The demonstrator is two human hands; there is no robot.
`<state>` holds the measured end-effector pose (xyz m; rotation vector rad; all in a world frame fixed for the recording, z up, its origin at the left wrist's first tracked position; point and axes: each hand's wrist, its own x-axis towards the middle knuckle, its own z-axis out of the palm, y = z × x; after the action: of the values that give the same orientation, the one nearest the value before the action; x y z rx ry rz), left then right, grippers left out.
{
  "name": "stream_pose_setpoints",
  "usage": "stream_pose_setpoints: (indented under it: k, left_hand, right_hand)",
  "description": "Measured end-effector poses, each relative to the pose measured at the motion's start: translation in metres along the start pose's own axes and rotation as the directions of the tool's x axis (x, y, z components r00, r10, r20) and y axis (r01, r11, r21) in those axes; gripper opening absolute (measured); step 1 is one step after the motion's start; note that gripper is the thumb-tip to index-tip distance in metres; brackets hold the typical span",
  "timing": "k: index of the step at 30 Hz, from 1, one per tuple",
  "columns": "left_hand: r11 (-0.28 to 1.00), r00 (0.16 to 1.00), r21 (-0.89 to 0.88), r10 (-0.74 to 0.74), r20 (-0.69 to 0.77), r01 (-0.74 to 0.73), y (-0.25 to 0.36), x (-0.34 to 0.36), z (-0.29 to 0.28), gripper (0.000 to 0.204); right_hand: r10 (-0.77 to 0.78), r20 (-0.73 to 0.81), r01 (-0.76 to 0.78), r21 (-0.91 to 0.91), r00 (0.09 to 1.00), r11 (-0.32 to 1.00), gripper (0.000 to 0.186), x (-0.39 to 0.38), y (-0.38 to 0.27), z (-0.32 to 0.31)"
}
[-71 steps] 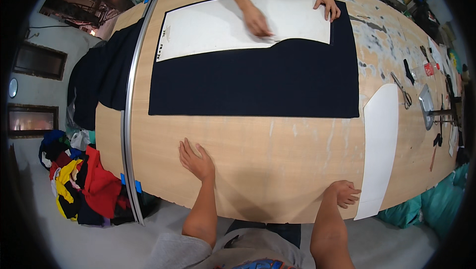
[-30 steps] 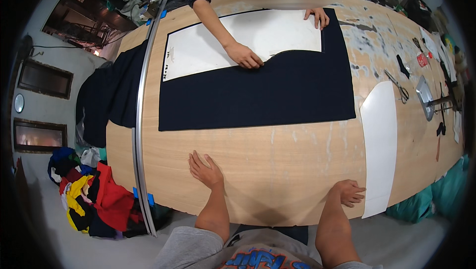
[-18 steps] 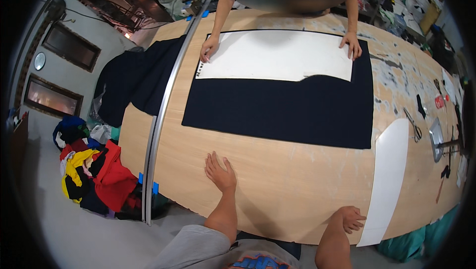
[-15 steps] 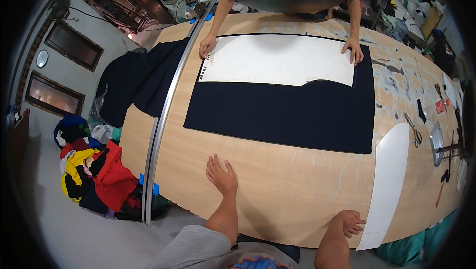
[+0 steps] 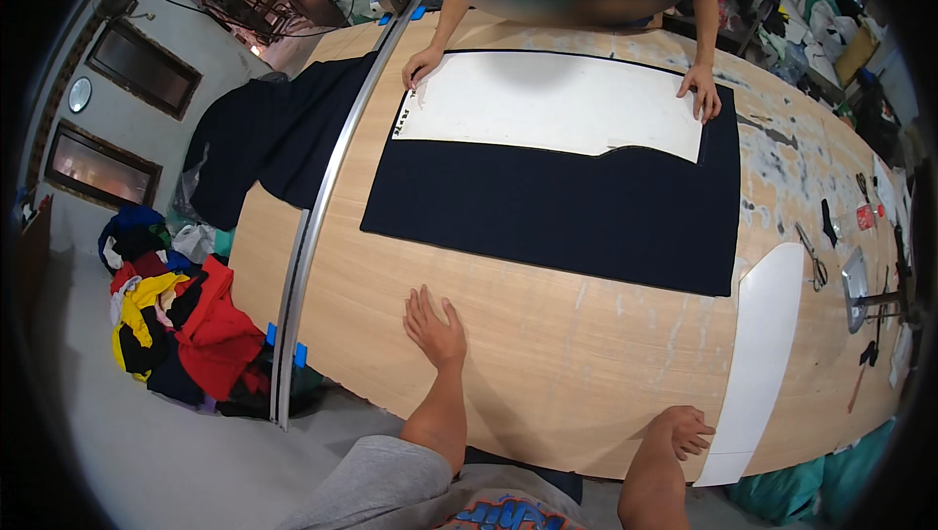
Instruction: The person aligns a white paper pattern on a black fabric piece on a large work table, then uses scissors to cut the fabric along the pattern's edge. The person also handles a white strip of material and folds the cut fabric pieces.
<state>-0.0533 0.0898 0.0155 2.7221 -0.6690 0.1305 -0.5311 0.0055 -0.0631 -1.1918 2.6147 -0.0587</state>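
Note:
My left hand [image 5: 436, 331] lies flat on the wooden table [image 5: 518, 354], fingers spread, holding nothing. Close to the near edge, my right hand [image 5: 687, 430] rests with loosely bent fingers, nothing in it. Its fingertips are beside the left edge of a long white pattern piece [image 5: 758, 364] with a rounded far end; whether they touch it I cannot tell. Beyond my hands is a stack of dark navy fabric [image 5: 547, 208]. A larger white pattern piece [image 5: 547, 100] lies on it, and a person across the table has a hand on each of its ends.
A metal rail [image 5: 337, 164] crosses the table at the left, with more dark fabric [image 5: 264, 139] beyond it. Scissors [image 5: 813, 258] and a metal stand [image 5: 856, 291] are at the right. Coloured cloth [image 5: 186, 325] is heaped on the floor at the left.
My view has shifted slightly, so the rail and floor heap sit a little differently in the picture. My hands and the other person's hands keep nearly the same places.

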Motion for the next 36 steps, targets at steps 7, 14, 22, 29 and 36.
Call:
stream_pose_setpoints:
  k: [7, 14, 22, 29, 36]
  left_hand:
    - [1.0, 1.0, 0.007, -0.003, 0.009, 0.003, 0.003, 0.002, -0.002, 0.056]
    - [1.0, 1.0, -0.001, 0.004, 0.003, -0.004, 0.002, 0.002, -0.003, 0.055]
    - [1.0, 1.0, 0.012, 0.01, -0.002, -0.01, 0.002, 0.001, -0.002, 0.054]
    - [0.999, 0.998, 0.033, 0.04, -0.044, -0.038, 0.001, -0.001, 0.001, 0.054]
    - [0.999, 0.997, 0.03, 0.044, -0.058, -0.043, 0.001, 0.0, 0.001, 0.053]
  right_hand:
    - [-0.029, 0.001, 0.029, 0.009, 1.0, 1.0, 0.06, 0.001, 0.001, 0.001]
    - [-0.041, -0.001, 0.041, 0.019, 0.999, 0.999, 0.061, 0.001, -0.001, 0.002]
    - [-0.057, -0.029, 0.058, 0.035, 0.998, 0.998, 0.062, -0.001, 0.001, 0.0]
    - [-0.027, -0.013, 0.027, 0.023, 1.0, 0.999, 0.063, -0.003, -0.001, 0.002]
    - [-0.014, 0.009, 0.013, 0.028, 1.0, 1.0, 0.063, -0.009, -0.008, -0.005]
